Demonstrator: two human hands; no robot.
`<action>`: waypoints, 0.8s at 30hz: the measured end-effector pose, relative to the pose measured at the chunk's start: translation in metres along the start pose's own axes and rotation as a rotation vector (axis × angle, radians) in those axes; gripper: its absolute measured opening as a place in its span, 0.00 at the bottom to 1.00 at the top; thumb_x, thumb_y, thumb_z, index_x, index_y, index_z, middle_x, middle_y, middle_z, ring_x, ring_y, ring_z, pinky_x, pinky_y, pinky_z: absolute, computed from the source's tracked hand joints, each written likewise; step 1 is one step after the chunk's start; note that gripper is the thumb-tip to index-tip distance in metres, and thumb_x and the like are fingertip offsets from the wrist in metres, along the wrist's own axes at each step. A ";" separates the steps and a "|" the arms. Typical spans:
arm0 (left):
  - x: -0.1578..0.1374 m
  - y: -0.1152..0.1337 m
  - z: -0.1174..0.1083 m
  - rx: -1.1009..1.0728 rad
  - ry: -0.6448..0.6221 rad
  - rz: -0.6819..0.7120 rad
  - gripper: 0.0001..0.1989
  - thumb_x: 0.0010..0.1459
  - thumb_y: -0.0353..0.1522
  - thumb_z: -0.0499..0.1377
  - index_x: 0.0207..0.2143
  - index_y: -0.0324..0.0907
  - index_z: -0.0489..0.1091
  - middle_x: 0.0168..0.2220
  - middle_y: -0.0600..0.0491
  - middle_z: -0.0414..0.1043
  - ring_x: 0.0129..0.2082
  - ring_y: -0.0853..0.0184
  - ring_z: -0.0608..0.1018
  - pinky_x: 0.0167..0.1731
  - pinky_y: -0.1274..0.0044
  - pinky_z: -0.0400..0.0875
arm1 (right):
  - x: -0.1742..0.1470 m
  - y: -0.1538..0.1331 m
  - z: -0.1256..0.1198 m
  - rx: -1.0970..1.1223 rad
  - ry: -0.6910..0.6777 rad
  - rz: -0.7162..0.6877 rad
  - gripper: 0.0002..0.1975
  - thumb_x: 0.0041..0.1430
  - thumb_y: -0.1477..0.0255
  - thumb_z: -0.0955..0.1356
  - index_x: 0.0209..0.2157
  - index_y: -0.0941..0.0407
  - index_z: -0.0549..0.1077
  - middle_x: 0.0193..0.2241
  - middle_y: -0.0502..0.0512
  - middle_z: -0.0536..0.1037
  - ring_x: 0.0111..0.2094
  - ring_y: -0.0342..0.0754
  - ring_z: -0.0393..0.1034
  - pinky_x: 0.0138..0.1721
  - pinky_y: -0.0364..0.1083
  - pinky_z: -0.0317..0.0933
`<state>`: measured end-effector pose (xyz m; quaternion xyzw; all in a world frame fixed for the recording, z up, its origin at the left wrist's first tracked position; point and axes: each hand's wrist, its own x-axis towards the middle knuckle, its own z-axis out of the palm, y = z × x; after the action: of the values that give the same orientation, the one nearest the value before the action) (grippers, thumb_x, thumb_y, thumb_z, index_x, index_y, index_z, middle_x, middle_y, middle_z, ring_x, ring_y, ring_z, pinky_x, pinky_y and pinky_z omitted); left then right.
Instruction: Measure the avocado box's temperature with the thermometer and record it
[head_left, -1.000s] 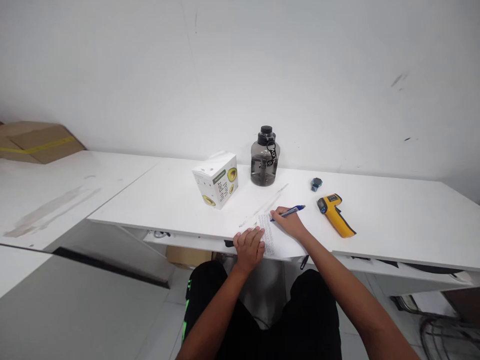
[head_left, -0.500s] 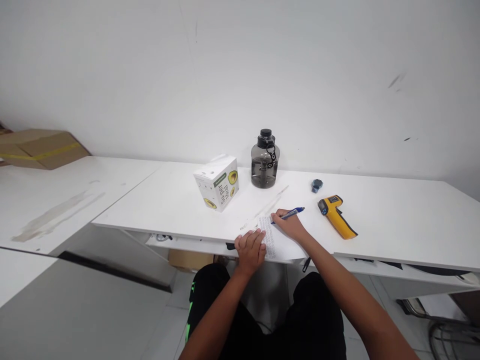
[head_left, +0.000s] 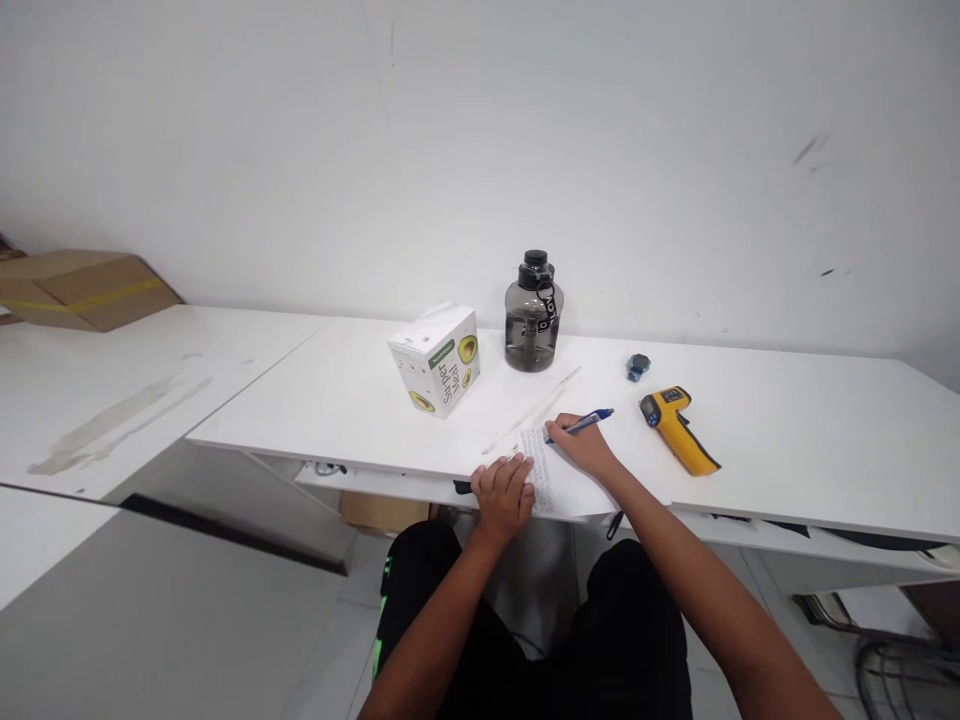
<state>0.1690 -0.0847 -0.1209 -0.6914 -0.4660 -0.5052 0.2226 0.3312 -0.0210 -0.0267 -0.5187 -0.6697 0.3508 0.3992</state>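
Observation:
A blue pen [head_left: 589,421] is gripped in my right hand [head_left: 581,447], its tip down on a white sheet of paper [head_left: 574,490]. Rows of handwriting or print cover the sheet's left part, too small to read. My left hand [head_left: 505,492] lies flat, fingers out, over the paper's left edge at the front of the desk. To the right of the paper rests a yellow and black infrared thermometer [head_left: 679,430]. Behind it lies a small dark blue watch-like object [head_left: 637,367].
A white box [head_left: 439,360] with avocado pictures stands left of the paper. Behind it to the right is a dark translucent water bottle [head_left: 532,315], partly filled. A cardboard box [head_left: 90,290] sits at the far left against the wall. The white desk [head_left: 322,400] has smudges.
The pen and my right hand have shifted very slightly on the paper. My left hand stays in place. The whole view has moved a little.

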 end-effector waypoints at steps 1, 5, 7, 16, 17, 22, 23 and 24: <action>0.000 0.000 0.000 -0.001 0.000 -0.001 0.17 0.64 0.34 0.49 0.48 0.44 0.75 0.42 0.50 0.79 0.46 0.62 0.72 0.57 0.66 0.50 | 0.000 0.000 0.000 0.004 -0.014 -0.001 0.18 0.55 0.61 0.64 0.17 0.53 0.61 0.16 0.46 0.61 0.23 0.45 0.57 0.29 0.45 0.52; 0.000 0.000 0.001 0.000 0.005 -0.002 0.17 0.64 0.35 0.49 0.48 0.45 0.75 0.42 0.50 0.79 0.46 0.62 0.72 0.57 0.66 0.50 | 0.000 0.000 -0.002 0.006 -0.013 -0.003 0.17 0.55 0.60 0.64 0.17 0.53 0.62 0.17 0.46 0.61 0.23 0.44 0.57 0.29 0.45 0.52; -0.001 0.000 0.001 0.005 0.005 -0.004 0.17 0.64 0.35 0.49 0.47 0.45 0.75 0.42 0.50 0.79 0.46 0.62 0.72 0.57 0.66 0.50 | -0.001 -0.001 -0.002 0.001 -0.015 -0.008 0.18 0.55 0.60 0.64 0.17 0.53 0.62 0.17 0.46 0.62 0.23 0.44 0.57 0.29 0.45 0.52; -0.006 -0.002 0.003 0.042 -0.028 -0.007 0.18 0.64 0.36 0.48 0.46 0.46 0.76 0.43 0.50 0.79 0.46 0.61 0.73 0.58 0.65 0.50 | 0.000 0.000 -0.002 -0.034 0.022 -0.006 0.17 0.56 0.60 0.64 0.18 0.54 0.65 0.18 0.48 0.67 0.24 0.46 0.61 0.31 0.46 0.56; -0.006 -0.002 0.003 0.037 -0.029 -0.006 0.18 0.64 0.36 0.48 0.47 0.46 0.76 0.43 0.50 0.79 0.46 0.61 0.73 0.58 0.65 0.50 | 0.000 0.000 -0.002 -0.036 0.021 -0.006 0.17 0.56 0.60 0.64 0.18 0.54 0.65 0.18 0.48 0.68 0.24 0.46 0.62 0.30 0.46 0.56; -0.008 -0.003 0.004 0.024 -0.052 -0.025 0.18 0.64 0.36 0.49 0.48 0.47 0.75 0.44 0.49 0.78 0.47 0.61 0.73 0.58 0.65 0.49 | -0.001 -0.002 -0.001 -0.038 0.031 0.009 0.17 0.55 0.60 0.64 0.18 0.54 0.65 0.18 0.48 0.68 0.25 0.46 0.62 0.30 0.46 0.56; -0.008 -0.003 0.003 0.020 -0.053 -0.025 0.18 0.64 0.36 0.49 0.48 0.47 0.75 0.44 0.49 0.78 0.47 0.61 0.73 0.58 0.65 0.49 | -0.001 -0.002 -0.002 -0.036 0.029 0.014 0.17 0.55 0.60 0.64 0.18 0.53 0.65 0.18 0.48 0.68 0.25 0.46 0.63 0.30 0.46 0.56; -0.008 -0.003 0.003 0.020 -0.052 -0.023 0.18 0.64 0.36 0.49 0.48 0.47 0.75 0.44 0.50 0.78 0.47 0.61 0.73 0.58 0.65 0.49 | -0.001 -0.003 -0.002 -0.034 0.025 0.018 0.17 0.55 0.60 0.64 0.18 0.53 0.65 0.18 0.48 0.68 0.25 0.47 0.63 0.30 0.46 0.56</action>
<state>0.1678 -0.0841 -0.1297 -0.6965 -0.4845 -0.4852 0.2115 0.3316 -0.0225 -0.0232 -0.5358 -0.6658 0.3365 0.3955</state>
